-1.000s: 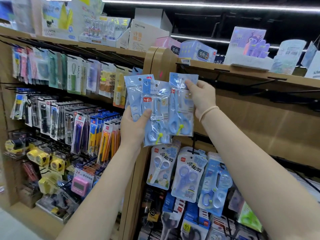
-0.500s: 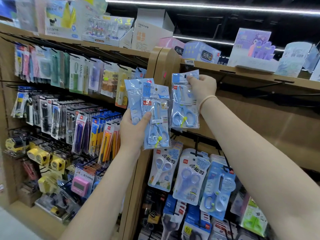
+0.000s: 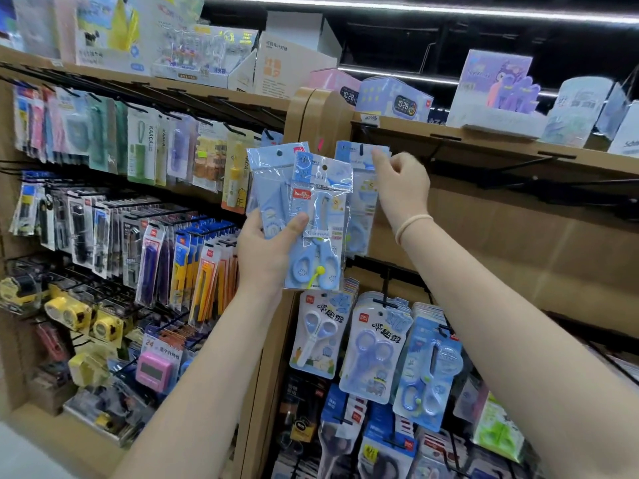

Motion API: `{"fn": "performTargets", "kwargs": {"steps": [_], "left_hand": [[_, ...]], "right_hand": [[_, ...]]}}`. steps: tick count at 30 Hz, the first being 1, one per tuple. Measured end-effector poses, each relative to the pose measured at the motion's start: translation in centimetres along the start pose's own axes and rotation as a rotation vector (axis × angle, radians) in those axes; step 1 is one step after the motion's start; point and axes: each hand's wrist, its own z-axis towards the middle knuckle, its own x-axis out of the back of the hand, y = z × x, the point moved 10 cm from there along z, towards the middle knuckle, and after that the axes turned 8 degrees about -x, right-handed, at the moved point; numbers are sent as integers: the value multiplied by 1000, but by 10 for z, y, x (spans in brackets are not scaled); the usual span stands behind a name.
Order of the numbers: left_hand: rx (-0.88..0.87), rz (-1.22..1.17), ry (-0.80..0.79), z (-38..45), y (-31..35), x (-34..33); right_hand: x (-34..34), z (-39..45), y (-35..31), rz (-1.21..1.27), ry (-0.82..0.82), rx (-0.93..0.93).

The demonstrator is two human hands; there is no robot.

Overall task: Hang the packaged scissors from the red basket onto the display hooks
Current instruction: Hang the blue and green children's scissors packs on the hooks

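since the earlier frames the single scissors pack (image 3: 359, 202) has been lifted higher by the right hand (image 3: 401, 188) and drawn close against the upper right panel, so that its header now sits just under the wooden shelf edge (image 3: 484, 141). a dark slot is seen in that header, and a black display hook (image 3: 446, 146) is seen just beside it to the right; whether the pack is already threaded cannot be told. the grip of the right hand is curled, the top corner of the pack being pinched between thumb and fingertips. a pale band (image 3: 413, 226) is worn on that wrist.

the remaining bundle of scissors packs (image 3: 311, 216) is kept in the left hand (image 3: 266, 257), held upright in front of the post between the two shelf units. this grip is closed round the bundle, the thumb being pressed across the front of the foremost pack, whose blue scissors with a yellow clip are shown through clear plastic. the single pack is partly hidden behind the bundle.

below, further packaged scissors (image 3: 370, 347) are hung in rows on hooks. to the left, pens, cutters and tape measures (image 3: 69, 312) are displayed, and boxed clocks (image 3: 397, 100) are set on the top shelf.
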Motion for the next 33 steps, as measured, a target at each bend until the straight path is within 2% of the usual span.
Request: {"fn": "performTargets", "kwargs": {"steps": [5,7,12,18,27,33], "left_hand": [[-12,-44,11,-1,4,-17],[-19,-35,2,-4,5,-23],[-8,5,42,-5,4,-12],[4,76,96,-2,-1,9],[-9,86,77,2,-4,17],[-28,74,53,3,-4,13]], "right_hand": [[-47,-34,3,-9,-494,-117],[-52,-38,5,105,-547,-125],[-37,-10,17,197,-346,-210],[-32,9,20,259,-243,-250],[-35,28,30,257,-116,-285],[-30,35,22,240,-45,-208]]}}
